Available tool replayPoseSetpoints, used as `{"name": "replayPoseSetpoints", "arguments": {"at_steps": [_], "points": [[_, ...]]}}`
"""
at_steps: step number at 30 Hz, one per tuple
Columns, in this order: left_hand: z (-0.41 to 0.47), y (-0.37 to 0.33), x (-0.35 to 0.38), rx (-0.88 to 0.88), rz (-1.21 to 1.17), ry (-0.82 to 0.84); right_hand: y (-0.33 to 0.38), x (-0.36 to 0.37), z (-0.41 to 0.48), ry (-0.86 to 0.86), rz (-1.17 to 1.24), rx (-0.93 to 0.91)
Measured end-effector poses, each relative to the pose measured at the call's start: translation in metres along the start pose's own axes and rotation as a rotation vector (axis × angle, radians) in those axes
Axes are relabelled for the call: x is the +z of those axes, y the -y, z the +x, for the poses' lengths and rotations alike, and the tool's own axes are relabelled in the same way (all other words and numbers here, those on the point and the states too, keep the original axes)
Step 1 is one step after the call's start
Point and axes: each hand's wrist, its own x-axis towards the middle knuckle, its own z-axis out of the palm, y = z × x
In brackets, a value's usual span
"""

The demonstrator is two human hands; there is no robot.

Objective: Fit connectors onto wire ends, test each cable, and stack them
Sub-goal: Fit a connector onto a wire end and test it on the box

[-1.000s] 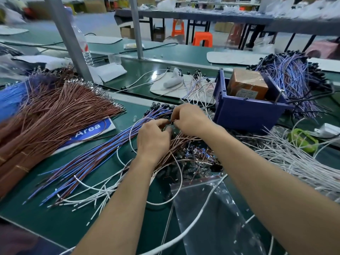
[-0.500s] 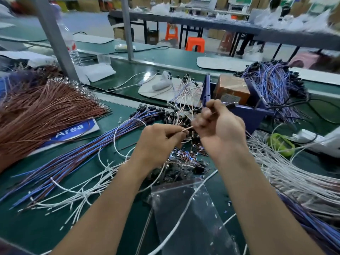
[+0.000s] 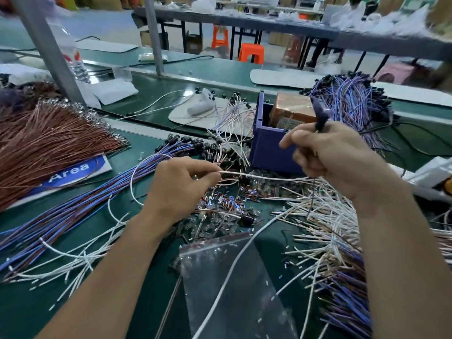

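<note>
Bench, front to back:
- Far left: fanned wire bundle, lying over a label card; upright post behind it.
- Left of centre: long cable bundle, running diagonally from the near left toward the middle; loose wires in front of it.
- Centre: connector pile; zip bag in front.
- Behind the pile: bin, with a carton in it; pad to its left, cable heap to its right.
- Right: wire heap.
- Above the pile: left hand and right hand, with a single wire between them.
</note>
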Motion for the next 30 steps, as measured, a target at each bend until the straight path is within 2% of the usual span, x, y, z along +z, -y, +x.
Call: {"name": "replayPoseSetpoints", "arguments": {"at_steps": [2, 7, 9, 12, 15, 17, 19, 21, 26, 28, 30], "points": [[0.000, -0.001, -0.001, -0.036, -0.008, -0.057, -0.003, 0.006, 0.002, -0.009, 0.002, 0.002], [0.001, 0.003, -0.014, -0.141, -0.015, -0.117, -0.004, -0.009, 0.007, -0.356, 0.419, -0.029], [0.003, 0.006, -0.018, -0.198, -0.035, -0.176, -0.006, -0.018, 0.006, -0.436, 0.558, -0.033], [0.007, 0.013, -0.019, -0.331, -0.086, -0.249, -0.011, -0.027, 0.008, -0.493, 0.679, -0.011], [0.010, 0.021, -0.016, -0.466, -0.213, -0.188, -0.016, -0.031, 0.012, -0.529, 0.756, 0.016], [0.013, 0.021, -0.014, -0.493, -0.351, -0.152, -0.019, -0.032, 0.013, -0.535, 0.751, 0.027], [0.015, 0.017, -0.015, -0.458, -0.484, -0.141, -0.019, -0.031, 0.012, -0.470, 0.659, 0.050], [0.014, 0.014, -0.016, -0.380, -0.546, -0.114, -0.016, -0.026, 0.010, -0.317, 0.469, 0.084], [0.004, -0.001, -0.002, -0.125, -0.386, 0.049, -0.003, 0.016, -0.003, 0.134, -0.032, 0.057], [0.002, -0.005, 0.006, -0.059, -0.333, 0.083, 0.001, 0.041, -0.007, 0.253, -0.246, 0.016], [-0.001, -0.008, 0.011, -0.027, -0.323, 0.079, -0.002, 0.063, -0.009, 0.303, -0.397, -0.030]]}}
